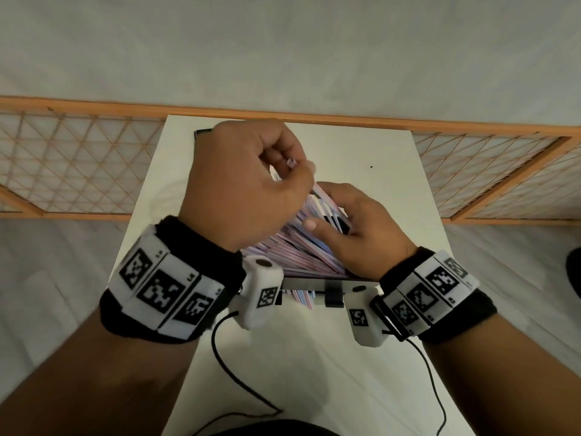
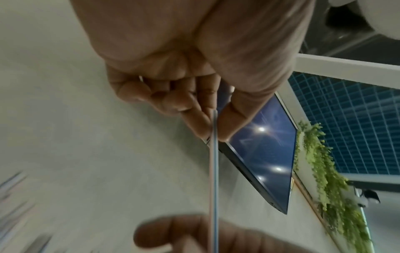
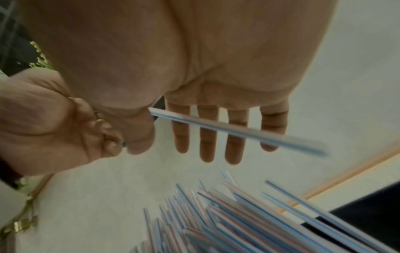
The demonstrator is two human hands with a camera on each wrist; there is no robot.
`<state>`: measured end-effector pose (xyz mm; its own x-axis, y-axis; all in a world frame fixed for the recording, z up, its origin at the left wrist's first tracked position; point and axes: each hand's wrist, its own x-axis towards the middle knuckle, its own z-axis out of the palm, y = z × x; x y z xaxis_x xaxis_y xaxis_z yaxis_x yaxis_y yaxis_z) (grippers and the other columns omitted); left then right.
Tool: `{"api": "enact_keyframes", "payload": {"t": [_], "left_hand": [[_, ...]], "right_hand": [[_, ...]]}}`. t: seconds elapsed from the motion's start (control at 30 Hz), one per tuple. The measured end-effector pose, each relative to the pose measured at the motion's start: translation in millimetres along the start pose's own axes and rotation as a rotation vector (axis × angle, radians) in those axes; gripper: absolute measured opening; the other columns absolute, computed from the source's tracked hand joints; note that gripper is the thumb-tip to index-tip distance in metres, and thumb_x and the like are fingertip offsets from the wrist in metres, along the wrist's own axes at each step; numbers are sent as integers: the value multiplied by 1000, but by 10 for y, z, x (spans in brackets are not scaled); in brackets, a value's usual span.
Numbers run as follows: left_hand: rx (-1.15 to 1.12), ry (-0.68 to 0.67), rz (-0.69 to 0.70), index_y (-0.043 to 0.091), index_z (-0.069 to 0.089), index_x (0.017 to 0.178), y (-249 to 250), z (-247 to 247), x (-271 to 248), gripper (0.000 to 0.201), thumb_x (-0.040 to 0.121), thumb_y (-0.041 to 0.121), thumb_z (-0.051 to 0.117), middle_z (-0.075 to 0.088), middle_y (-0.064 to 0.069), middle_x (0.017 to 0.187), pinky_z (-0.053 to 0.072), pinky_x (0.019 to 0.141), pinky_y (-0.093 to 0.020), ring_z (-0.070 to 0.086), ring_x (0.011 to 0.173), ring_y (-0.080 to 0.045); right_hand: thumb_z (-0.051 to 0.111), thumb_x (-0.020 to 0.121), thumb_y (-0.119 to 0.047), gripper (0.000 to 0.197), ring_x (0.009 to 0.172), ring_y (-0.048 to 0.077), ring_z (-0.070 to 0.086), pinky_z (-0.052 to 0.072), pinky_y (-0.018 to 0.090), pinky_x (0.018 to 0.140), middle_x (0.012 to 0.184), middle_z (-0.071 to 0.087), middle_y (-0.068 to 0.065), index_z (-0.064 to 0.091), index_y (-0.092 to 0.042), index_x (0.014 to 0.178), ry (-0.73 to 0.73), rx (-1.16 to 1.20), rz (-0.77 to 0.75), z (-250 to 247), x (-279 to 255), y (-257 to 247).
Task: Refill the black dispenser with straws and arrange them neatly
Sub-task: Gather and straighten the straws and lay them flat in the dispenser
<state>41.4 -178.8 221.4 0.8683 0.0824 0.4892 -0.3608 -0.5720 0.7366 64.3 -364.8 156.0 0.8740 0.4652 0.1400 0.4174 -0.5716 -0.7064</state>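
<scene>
1. A person stood at a white worktop (image 1: pixel 393 190), looking down at two bare hands working over a black dispenser (image 1: pixel 341 223) that sat near the middle of the worktop, towards its far edge.
2. The dispenser already held a large heap of striped straws (image 1: pixel 301 243). They lay fanned and crossed rather than parallel, so the filling seemed well along and the tidying seemed mostly left to do.
3. The left hand (image 1: pixel 248 187) was raised above the heap. Its thumb and forefinger pinched a single straw (image 2: pixel 213 171) near one end, and the other fingers (image 2: pixel 173 101) were curled into the palm.
4. The right hand (image 1: pixel 355 228) lay over the right side of the heap, fingers (image 3: pixel 207 135) straight and slightly spread, gripping nothing. The held straw (image 3: pixel 238 130) crossed in front of them; whether it touched them could not be told.
5. Counted: one dispenser, one straw held apart, two hands. The straws in the heap were too many and too blurred to count; several dozen was a fair guess.
6. No loose straws showed on the bare parts of the worktop.
</scene>
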Motion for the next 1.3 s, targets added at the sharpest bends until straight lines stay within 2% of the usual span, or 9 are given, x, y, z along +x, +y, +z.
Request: {"api": "enact_keyframes", "payload": {"t": [0.17,0.27,0.33,0.43,0.57,0.7,0.83,1.0,1.3], "left_hand": [[-61,59,-69,17,72,83,-220,88,-109,24,84,41,72,68,12,73,44,58,-17,61,62,-11],[-267,445,-275,23,61,85,-596,55,-227,17,87,41,62,62,2,80,45,68,-26,56,73,-14],[-394,602,-619,26,54,86,-815,52,-323,20,83,45,59,57,-1,89,41,75,-33,51,80,-15],[-477,474,-964,21,52,98,-982,154,-530,49,75,64,52,55,-2,100,39,78,-36,50,83,-17],[-327,-43,-898,20,48,97,-1080,191,-752,94,48,101,55,54,-6,92,38,51,-29,48,65,-19],[-54,-470,-861,22,53,109,-1065,77,-740,72,58,54,94,67,1,97,54,51,-31,68,73,-19],[-36,-414,-795,21,63,102,-1090,93,-727,41,73,28,91,74,-1,92,64,60,-37,72,62,-16],[10,-301,-828,22,64,91,-1011,184,-733,43,75,58,81,72,2,76,64,61,-42,70,56,-16],[75,-301,-689,26,66,103,-1009,413,-690,45,88,67,57,74,2,83,62,76,-43,74,73,-21]], "right_hand": [[47,102,-32,29,66,20,53,41,36,63,68,56,2,56,-15,80,-5,-72,120,90,14,163],[61,94,-42,21,73,16,50,34,27,68,79,53,-4,57,-22,89,-131,-186,251,173,-73,384],[69,83,-54,46,88,17,50,35,25,75,97,52,-3,56,-18,109,-181,-266,341,231,-130,485],[76,68,-66,75,91,19,54,43,28,73,104,55,-1,47,-14,113,-166,-277,511,277,-175,546],[73,61,-76,89,94,18,56,48,30,74,109,56,-1,43,-15,118,-296,-248,580,360,-152,589],[72,70,-69,69,93,18,58,47,27,73,108,58,1,45,-20,110,-343,-207,501,436,-97,589],[73,70,-67,66,97,20,57,44,28,75,110,55,2,43,-22,108,-311,-238,480,484,-74,608],[75,58,-76,95,100,22,59,50,29,78,115,58,2,42,-15,124,-390,-218,654,484,-23,648],[86,66,-50,67,95,17,62,52,29,84,102,64,-6,47,-26,115,-362,-216,512,531,66,528]]}}
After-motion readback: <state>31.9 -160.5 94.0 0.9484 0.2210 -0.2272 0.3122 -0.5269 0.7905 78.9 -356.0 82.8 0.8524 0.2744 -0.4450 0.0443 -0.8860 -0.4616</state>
